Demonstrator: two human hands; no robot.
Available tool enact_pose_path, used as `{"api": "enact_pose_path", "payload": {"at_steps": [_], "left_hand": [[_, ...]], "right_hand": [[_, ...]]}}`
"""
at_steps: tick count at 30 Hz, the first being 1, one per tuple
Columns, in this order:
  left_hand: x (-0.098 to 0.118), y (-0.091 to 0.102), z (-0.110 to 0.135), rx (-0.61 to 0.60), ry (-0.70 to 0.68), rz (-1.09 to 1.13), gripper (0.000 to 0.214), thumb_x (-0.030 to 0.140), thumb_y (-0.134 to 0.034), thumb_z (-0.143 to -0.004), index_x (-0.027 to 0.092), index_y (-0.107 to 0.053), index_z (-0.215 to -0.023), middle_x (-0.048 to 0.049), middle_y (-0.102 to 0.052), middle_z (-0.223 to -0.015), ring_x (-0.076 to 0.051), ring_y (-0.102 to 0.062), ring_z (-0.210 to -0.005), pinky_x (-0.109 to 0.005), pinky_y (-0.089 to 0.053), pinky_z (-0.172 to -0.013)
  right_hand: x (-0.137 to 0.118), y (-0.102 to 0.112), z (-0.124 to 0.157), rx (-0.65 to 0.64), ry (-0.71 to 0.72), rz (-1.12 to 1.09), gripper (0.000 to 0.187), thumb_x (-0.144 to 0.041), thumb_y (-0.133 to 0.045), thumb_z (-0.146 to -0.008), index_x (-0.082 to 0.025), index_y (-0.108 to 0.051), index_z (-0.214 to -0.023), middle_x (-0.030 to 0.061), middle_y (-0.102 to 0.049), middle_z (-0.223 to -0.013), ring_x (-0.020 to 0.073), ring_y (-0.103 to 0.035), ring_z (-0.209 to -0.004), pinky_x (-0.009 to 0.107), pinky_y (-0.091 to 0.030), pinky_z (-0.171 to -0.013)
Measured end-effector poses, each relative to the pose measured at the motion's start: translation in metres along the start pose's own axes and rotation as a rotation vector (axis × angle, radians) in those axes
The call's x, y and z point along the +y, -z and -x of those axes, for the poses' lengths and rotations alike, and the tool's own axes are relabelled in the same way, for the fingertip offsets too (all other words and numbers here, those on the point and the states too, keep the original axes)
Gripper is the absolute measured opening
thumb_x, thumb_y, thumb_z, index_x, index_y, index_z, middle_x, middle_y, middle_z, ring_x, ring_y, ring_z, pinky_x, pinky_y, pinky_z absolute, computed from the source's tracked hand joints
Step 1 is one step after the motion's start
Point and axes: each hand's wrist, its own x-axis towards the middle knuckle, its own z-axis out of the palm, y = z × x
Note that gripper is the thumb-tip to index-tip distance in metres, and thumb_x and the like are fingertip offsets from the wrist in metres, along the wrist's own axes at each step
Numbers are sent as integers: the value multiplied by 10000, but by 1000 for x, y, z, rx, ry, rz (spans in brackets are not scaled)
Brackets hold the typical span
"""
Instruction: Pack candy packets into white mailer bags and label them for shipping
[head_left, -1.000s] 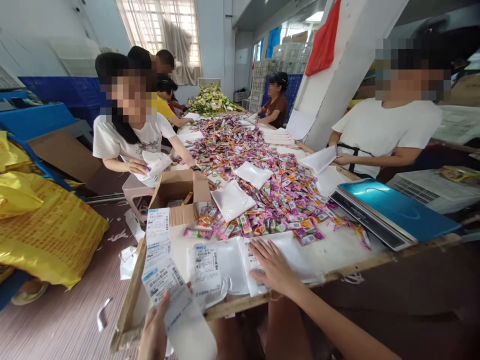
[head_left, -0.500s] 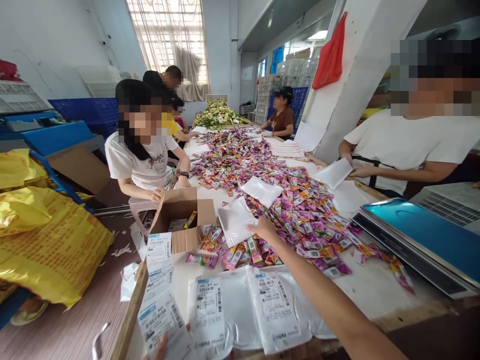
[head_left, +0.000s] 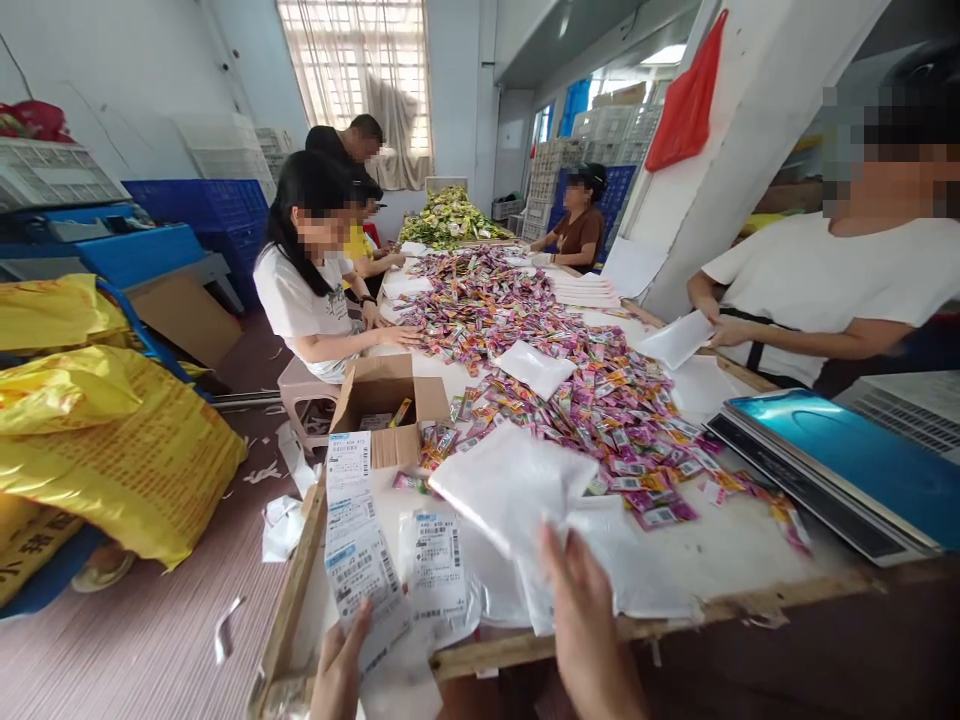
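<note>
At the near left edge of the table, my left hand has its thumb and fingers closed on a strip of printed shipping labels. The strip's far end reaches up against the cardboard box. In my right hand is a white plastic mailing bag, slightly blurred, held by its near edge above the front of the table. Under it lie other white bags, partly covered; one labelled bag shows beside the strip. Past the held bag spreads a heap of small purple and orange snack packets.
Another white bag rests on the heap. A blue-topped flat device lies on the right of the table. Several co-workers sit or stand around the table. Yellow sacks fill the left side, and the wooden table rim runs along the front.
My right hand has brought the white bag from the heap toward me, over the labelled bags. The co-worker at left has moved a hand from the box to the packets. The view has shifted slightly.
</note>
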Motion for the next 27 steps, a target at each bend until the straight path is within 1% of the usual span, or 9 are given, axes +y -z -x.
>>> {"api": "enact_pose_path", "payload": {"at_steps": [2,5,9,12,15,19,22,25,27], "left_hand": [[6,5,6,-45,-3,25,489,511,-688,-681,143,-633,-999,-146,-739,-924,-366,-675,-956,-453,-554,-782],[11,15,14,-122,-29,84,420,467,-703,-693,196,-637,-1007,-84,-757,-880,-326,-699,-903,-394,-570,-742],[15,23,28,-219,-81,139,521,449,-763,-645,247,-591,-1093,-30,-766,-892,-288,-708,-879,-348,-580,-721],[20,23,43,-275,-159,139,514,435,-778,-630,246,-610,-1077,-19,-765,-955,-280,-702,-904,-339,-579,-757],[24,17,58,-357,-229,106,427,413,-782,-627,211,-680,-988,-38,-768,-966,-293,-694,-931,-358,-561,-825],[26,9,71,-479,-375,-66,327,422,-725,-689,183,-744,-912,-74,-768,-970,-302,-681,-956,-393,-509,-913],[26,7,75,-543,-452,-202,315,425,-645,-766,202,-751,-962,-68,-756,-1023,-302,-660,-1000,-408,-481,-941],[25,11,74,-528,-482,-290,329,434,-607,-792,211,-749,-988,-64,-748,-1055,-302,-652,-1022,-411,-473,-952],[22,15,72,-496,-514,-340,343,440,-595,-797,208,-745,-1001,-70,-745,-1063,-302,-639,-1057,-408,-464,-969]], "right_hand": [[30,-1,43,51,-127,-56,500,-633,-609,-717,-167,-602,-898,45,-655,-796,208,-592,-759,266,-471,-663],[68,-7,73,5,-215,-85,518,-672,-626,-668,-170,-604,-795,49,-660,-682,220,-605,-674,288,-477,-611],[91,-11,83,-291,-320,-67,612,-748,-574,-650,-157,-594,-805,51,-647,-604,188,-587,-531,265,-419,-480],[88,-11,87,-585,-394,51,613,-752,-564,-653,-154,-555,-785,28,-607,-546,146,-554,-451,220,-364,-430],[65,-11,85,-737,-203,214,467,-629,-532,-779,-163,-524,-747,21,-597,-550,125,-548,-468,214,-388,-470],[27,-18,77,-597,209,343,264,-394,-584,-821,-180,-557,-972,23,-655,-722,139,-592,-620,222,-447,-582],[13,-26,73,-561,414,335,382,-248,-599,-794,-220,-526,-1168,30,-668,-902,151,-616,-771,239,-484,-725],[12,-32,71,-582,493,314,251,-181,-514,-835,-224,-597,-1068,29,-662,-901,150,-616,-829,242,-477,-795],[13,-34,70,-595,467,283,341,-176,-545,-815,-216,-567,-1154,18,-654,-853,147,-610,-796,239,-481,-779]]}}
